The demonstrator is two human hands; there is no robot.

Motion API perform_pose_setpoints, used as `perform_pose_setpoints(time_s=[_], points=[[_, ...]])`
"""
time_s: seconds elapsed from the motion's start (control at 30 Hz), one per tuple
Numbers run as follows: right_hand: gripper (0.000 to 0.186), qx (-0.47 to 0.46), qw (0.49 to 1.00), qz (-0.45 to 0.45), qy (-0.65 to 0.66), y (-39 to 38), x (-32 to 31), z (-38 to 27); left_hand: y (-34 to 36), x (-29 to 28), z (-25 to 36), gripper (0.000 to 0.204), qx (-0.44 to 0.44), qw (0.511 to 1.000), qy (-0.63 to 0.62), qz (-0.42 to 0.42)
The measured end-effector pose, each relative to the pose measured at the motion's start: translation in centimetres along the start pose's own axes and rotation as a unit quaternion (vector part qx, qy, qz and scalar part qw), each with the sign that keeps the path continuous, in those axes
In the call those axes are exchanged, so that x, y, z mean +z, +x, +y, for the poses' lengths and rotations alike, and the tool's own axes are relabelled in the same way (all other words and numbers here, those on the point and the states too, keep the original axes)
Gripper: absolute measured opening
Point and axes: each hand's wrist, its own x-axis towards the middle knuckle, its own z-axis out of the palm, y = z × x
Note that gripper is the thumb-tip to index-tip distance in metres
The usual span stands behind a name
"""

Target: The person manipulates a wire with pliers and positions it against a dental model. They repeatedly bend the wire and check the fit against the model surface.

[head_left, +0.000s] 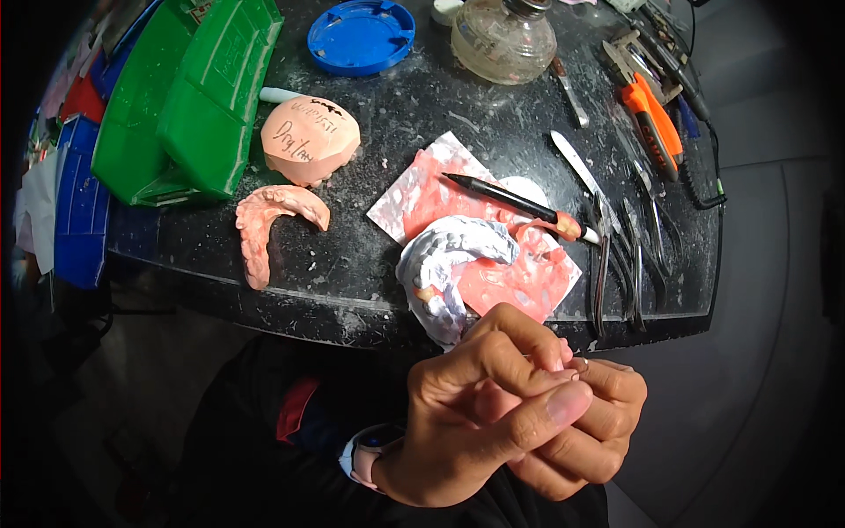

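Observation:
My left hand, with a watch at its wrist, is closed in a pinch over the front edge of the bench. Against its fingertips, my right hand is curled shut, partly hidden behind it. A tiny shiny bent wire shows where the fingertips meet; most of it is covered. Just beyond the hands lies a whitish-grey dental arch model with a tan spot on one tooth. It rests partly on a tile smeared with pink material. A black pen-shaped tool lies across the pink-smeared tiles.
Left of the tiles are a pink arch model and a pink plaster block. Green bins stand behind them. Several steel pliers, orange-handled pliers and a knife lie right. A glass burner and blue lid sit far back.

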Motion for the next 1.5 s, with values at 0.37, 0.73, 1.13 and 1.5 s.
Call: perform_pose_setpoints(time_s=[0.37, 0.73, 1.13, 1.5], points=[[0.019, 0.009, 0.950, 0.171, 0.260, 0.3, 0.3, 1.1, 1.3, 0.5, 4.8, 0.035, -0.220, 0.967, 0.039, -0.126], [0.027, 0.346, 0.828, 0.105, 0.429, -0.6, 0.9, 1.8, 4.4, -4.3, 8.0, 0.110, 0.105, 0.600, 0.774, -0.172], [0.038, 0.266, 0.824, 0.165, 0.471, -1.3, 2.8, 3.2, 5.1, -5.9, 5.3, 0.087, 0.180, 0.784, 0.567, -0.180], [0.038, 0.272, 0.857, 0.213, 0.383, -1.4, 4.2, 3.0, 5.3, -6.6, 4.7, 0.068, 0.248, 0.781, 0.523, -0.235]])
